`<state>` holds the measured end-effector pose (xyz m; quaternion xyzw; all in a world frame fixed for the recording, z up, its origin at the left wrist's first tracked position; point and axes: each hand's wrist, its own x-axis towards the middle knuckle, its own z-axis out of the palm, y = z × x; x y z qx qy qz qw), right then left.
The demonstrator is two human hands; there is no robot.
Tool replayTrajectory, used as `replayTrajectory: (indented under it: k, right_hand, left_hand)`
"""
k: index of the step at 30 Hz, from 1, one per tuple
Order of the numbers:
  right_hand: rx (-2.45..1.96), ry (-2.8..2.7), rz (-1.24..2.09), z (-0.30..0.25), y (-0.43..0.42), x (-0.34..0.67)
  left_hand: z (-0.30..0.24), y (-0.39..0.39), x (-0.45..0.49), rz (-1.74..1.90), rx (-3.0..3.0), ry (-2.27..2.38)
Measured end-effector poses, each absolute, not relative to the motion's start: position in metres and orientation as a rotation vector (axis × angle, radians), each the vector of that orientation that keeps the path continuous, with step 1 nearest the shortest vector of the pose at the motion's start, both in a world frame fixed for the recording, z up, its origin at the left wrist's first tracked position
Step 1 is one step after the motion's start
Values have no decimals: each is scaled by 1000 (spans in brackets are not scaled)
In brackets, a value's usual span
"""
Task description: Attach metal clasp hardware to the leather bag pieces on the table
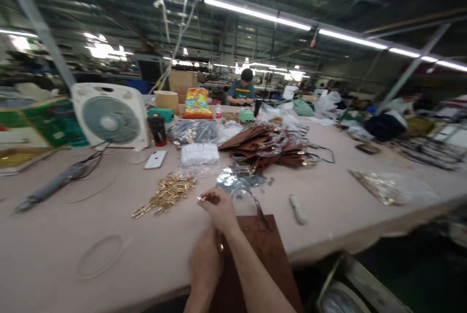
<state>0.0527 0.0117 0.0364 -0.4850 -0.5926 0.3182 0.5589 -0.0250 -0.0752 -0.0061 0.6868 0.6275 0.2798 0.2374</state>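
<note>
A brown bag (262,242) with a curved handle lies at the table's front edge, partly hidden under my right forearm. My left hand (206,257), slightly blurred, is closed at the bag's left edge. Gold hardware (221,245) shows beside it. Just above, my right hand (221,210) reaches across with its fingers pinched on a small gold metal piece (200,198); a brown part shows by those fingers, its extent hidden. Left of this hand lies a loose pile of gold metal fittings (170,192).
Beyond my hands lie stacked brown bags (270,145) and a plastic bag of dark parts (237,179). A white phone (155,159), a box fan (109,118) and a grey-wrapped tool (54,189) are at left. A pale roll (298,210) lies right. Another person (242,90) sits beyond.
</note>
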Motion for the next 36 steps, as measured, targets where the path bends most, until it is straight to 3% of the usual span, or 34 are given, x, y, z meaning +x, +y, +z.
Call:
replayTrajectory:
  k: [5,15,23,28,32,36]
  right_hand:
    - [-1123,-1249,684,33,-29,113]
    - [-1447,-1534,347,2,-112,232]
    - [-1577,-1689,298,-14,-128,237]
    - [-1751,-1467,493,-1,-120,232]
    - [-1805,-1418,462,-3,-109,227]
    - [-1810,-1482,306,-12,-107,221]
  left_hand:
    - [-25,-70,-20,996,1981,1693]
    - [-17,-73,-20,1270,1874,1671]
    - [-2,-74,-17,1331,1790,1654]
    - [21,-63,-2,1454,1930,1522]
    - [38,-41,26,1252,2203,1213]
    - [38,-13,52,792,2551,1036]
